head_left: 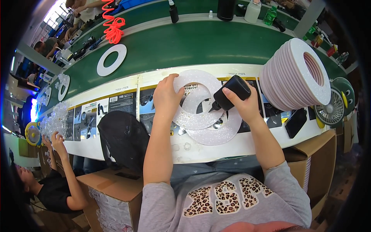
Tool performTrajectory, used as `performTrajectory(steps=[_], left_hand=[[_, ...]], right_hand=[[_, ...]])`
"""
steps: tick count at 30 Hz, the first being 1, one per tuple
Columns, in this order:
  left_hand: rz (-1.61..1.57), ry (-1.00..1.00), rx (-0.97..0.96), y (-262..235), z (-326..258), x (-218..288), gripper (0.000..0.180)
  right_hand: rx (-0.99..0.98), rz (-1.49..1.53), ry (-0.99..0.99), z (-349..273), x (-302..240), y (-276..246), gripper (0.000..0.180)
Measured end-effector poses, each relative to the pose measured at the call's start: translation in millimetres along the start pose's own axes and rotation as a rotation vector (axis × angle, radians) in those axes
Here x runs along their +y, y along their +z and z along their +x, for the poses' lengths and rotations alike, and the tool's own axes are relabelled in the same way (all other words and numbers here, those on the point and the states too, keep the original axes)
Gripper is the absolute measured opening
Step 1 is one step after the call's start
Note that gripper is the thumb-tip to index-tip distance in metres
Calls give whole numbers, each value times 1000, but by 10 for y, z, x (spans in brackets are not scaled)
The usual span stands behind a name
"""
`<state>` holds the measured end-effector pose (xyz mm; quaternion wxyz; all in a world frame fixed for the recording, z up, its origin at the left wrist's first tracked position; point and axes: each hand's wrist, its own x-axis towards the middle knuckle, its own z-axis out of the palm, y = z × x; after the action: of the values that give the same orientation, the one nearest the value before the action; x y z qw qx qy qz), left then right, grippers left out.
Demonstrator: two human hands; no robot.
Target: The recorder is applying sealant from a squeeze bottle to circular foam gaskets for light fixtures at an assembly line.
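Note:
My left hand grips the left edge of a flat white, glitter-speckled ring, with the thumb on its upper face. A second ring of the same kind lies partly under it, nearer to me. In my right hand is a black squeeze bottle, tilted so its narrow dark nozzle points down at the right part of the held ring. Whether the tip touches the ring, I cannot tell. Both rings lie over printed sheets on the white work surface.
A tall leaning stack of white rings stands at the right, near a green fan and a black phone. A black mesh bag sits left of my arm. Beyond runs a green belt with a loose ring. A co-worker's hand shows at left.

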<state>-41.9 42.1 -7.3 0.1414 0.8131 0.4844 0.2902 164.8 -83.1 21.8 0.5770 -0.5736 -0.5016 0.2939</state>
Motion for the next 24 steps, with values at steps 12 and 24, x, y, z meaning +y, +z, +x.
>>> performTrajectory(steps=[12,24], left_hand=[[-8,26,22,10,4,-8,44],[-10,24,20,15,-7,-18,44]], right_hand=[[-4,-14,25,5,3,0,27],[-6,-30,20,0,-6,-6,27]])
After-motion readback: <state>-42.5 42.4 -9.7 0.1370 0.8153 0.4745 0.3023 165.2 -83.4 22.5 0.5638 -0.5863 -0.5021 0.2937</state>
